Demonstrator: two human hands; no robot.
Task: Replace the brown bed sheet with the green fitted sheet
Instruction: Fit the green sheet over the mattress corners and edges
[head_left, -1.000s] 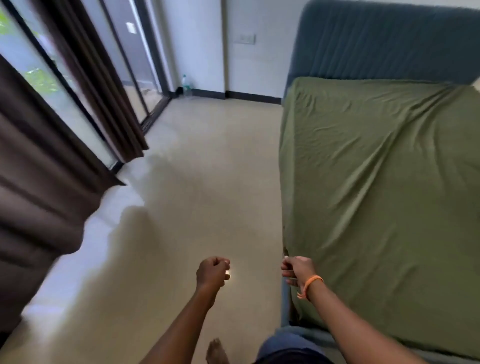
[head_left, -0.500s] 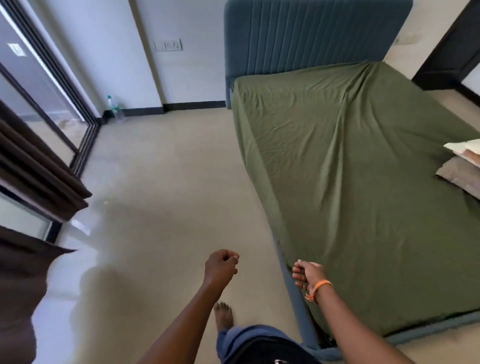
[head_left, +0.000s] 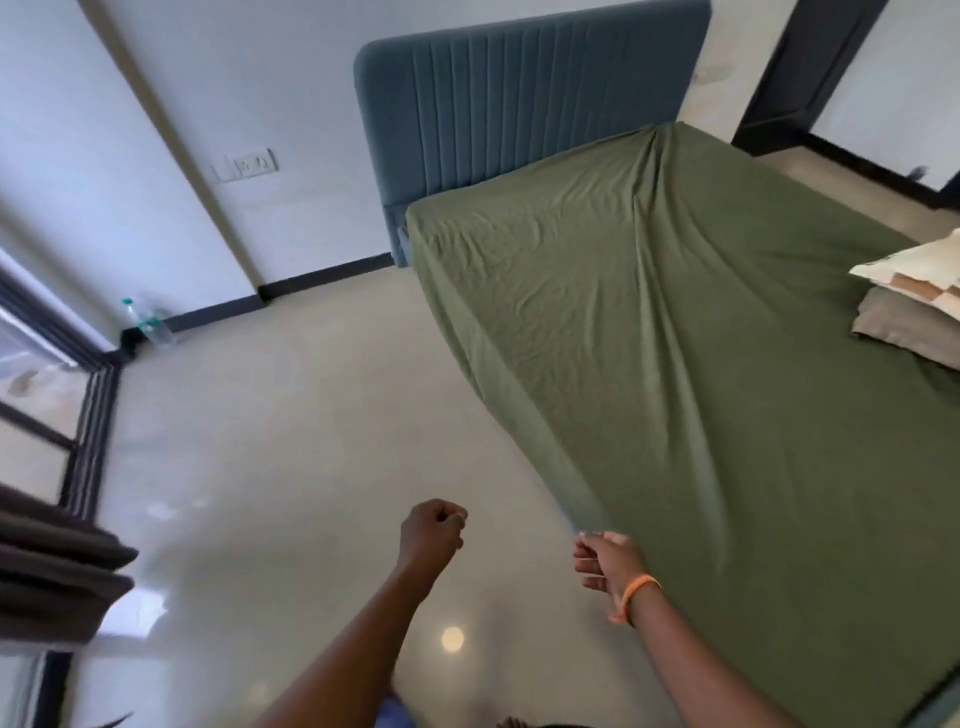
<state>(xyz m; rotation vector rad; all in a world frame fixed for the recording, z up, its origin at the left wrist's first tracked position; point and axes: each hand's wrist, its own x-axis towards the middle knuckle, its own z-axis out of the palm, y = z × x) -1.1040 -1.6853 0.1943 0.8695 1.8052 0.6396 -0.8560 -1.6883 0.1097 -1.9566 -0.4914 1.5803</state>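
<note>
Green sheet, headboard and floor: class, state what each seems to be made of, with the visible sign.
Green sheet: soft matte woven cloth, probably cotton; it creases and drapes.
Headboard: blue padded fabric upholstery; vertical stitched channels.
Floor: glossy beige tile or polished stone; it mirrors light.

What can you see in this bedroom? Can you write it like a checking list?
Surface: bed with blue headboard; cream floor.
Job's things: green fitted sheet covers the mattress, wrinkled; brown sheet not seen.
Clutter: pillows stacked at the right edge; bottle in the floor corner.
Hands: left hand curled, holding nothing; right hand with an orange wristband, pinching the sheet's edge.
Cables: nothing seen.
Surroundings: wall socket, dark curtain, glass door.
</note>
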